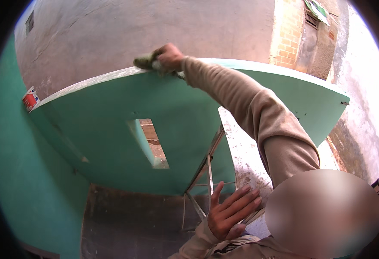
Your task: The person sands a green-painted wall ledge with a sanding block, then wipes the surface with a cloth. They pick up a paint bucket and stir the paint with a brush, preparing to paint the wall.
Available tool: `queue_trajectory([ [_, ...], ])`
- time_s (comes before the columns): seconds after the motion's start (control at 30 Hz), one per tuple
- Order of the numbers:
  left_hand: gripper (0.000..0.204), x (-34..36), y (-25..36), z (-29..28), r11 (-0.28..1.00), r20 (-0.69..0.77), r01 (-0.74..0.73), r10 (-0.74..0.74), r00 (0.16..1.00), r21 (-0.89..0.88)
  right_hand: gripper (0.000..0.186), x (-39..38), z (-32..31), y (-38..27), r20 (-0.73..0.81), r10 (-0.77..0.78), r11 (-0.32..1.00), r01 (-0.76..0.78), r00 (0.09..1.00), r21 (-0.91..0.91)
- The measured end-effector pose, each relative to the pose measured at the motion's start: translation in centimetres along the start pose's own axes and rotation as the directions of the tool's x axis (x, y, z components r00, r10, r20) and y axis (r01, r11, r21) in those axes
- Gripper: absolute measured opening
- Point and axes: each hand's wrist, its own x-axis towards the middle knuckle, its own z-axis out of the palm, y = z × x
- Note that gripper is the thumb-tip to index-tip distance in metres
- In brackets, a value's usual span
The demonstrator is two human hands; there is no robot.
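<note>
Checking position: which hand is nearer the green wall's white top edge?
Right. The right hand is at the white top edge; the left hand is well below it.

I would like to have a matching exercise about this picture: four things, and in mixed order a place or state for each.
1. Right hand
2. Left hand
3. Red-and-white container
4. Rectangular opening

A. In the green wall, below its top
B. Open, fingers extended
C. At the left end of the wall's pale top
D. Gripping a greenish item

Pairs: 1-D, 2-B, 3-C, 4-A
</note>
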Motion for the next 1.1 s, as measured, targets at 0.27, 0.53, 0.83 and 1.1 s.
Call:
queue_trajectory([
  [0.27,0.058,0.1,-0.4,0.7,1.000,-0.035,-0.017,0.017,0.999,-0.011,0.024,-0.1,-11.4,9.0,-0.040,0.250,0.590,-0.120,0.967,0.798],
  [0.53,0.058,0.6,0.3,2.0,1.000,-0.125,0.011,-0.009,0.992,0.014,0.031,-2.5,-19.1,13.6,-0.294,0.268,0.950,-0.302,0.917,-0.077],
  [0.83,0.059,0.0,0.8,2.5,0.989,-0.197,0.085,-0.059,0.979,0.121,0.076,-5.9,-14.5,5.9,-0.082,0.110,0.734,-0.136,0.991,-0.665],
  [1.1,0.058,0.3,1.0,1.8,0.998,-0.136,0.057,-0.054,0.989,0.018,0.082,-5.2,-15.2,9.7,-0.015,-0.083,0.605,0.038,0.996,-0.795],
])
